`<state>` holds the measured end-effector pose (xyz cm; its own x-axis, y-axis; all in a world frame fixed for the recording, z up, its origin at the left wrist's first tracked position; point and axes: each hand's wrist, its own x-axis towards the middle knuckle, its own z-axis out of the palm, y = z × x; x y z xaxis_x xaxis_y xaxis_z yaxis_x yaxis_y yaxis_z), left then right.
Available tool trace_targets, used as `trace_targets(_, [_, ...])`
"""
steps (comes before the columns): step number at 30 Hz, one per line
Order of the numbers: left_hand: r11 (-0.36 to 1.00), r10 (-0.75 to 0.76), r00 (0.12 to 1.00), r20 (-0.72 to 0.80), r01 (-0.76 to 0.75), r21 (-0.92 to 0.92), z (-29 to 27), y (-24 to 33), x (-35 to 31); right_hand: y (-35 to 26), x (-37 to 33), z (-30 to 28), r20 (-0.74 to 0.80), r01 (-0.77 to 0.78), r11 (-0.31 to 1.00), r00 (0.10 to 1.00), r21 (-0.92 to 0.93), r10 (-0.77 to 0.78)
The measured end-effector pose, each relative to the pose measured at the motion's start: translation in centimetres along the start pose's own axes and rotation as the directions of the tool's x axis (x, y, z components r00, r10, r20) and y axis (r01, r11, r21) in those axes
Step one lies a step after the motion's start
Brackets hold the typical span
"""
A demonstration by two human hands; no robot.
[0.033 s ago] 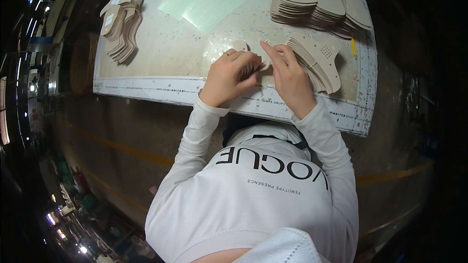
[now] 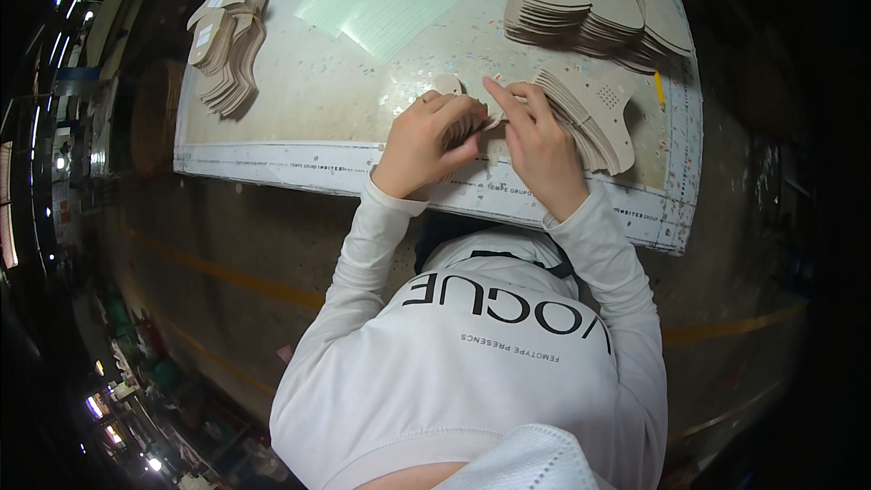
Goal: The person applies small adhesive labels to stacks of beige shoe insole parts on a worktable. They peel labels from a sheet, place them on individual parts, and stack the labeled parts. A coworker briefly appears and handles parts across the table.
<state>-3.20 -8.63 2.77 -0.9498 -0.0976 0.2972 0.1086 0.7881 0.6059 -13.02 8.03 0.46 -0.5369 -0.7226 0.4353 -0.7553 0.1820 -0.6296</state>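
Note:
A small fanned stack of beige cut pieces rests in my left hand, whose fingers curl over its top while the thumb lies along the near side. A rounded end of the pieces shows beyond the knuckles. My right hand meets the stack's right edge, its index finger reaching up and left and its other fingers bent. The pieces' edge lies at that hand's thumb side, where the contact is partly hidden. Just right of this hand, a larger fanned stack of beige pieces with punched holes lies on the table.
Taller stacks of beige shapes fill the table's far right. Another stack with white labels lies at the left. Pale green sheets are spread at the back. A yellow stick-like tool lies near the right edge of the table.

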Motion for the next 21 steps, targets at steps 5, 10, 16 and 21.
trace_targets(5, [0.862, -0.225, 0.974, -0.008, 0.196, -0.467, -0.7, -0.1, -0.9, -0.6, -0.1, -0.6, 0.070, 0.016, 1.000, 0.997, 0.026, -0.018])
trace_targets(10, [0.713, -0.361, 0.915, -0.181, 0.146, -0.685, -1.6, -1.8, -1.9, -1.8, 0.6, -2.4, 0.078, 0.303, 0.951, 0.951, -0.059, -0.298])
trace_targets(16, [0.629, -0.486, 0.838, -0.249, 0.138, -0.765, -0.3, -1.8, -2.2, -4.5, 0.7, -8.7, 0.168, 0.021, 0.964, 0.984, 0.264, -0.067])
trace_targets(21, [0.492, -0.425, 0.902, -0.072, 0.163, -0.855, 1.6, 0.6, -1.6, -0.2, 1.4, -12.1, 0.034, -0.245, 0.632, 0.945, 0.735, 0.326])
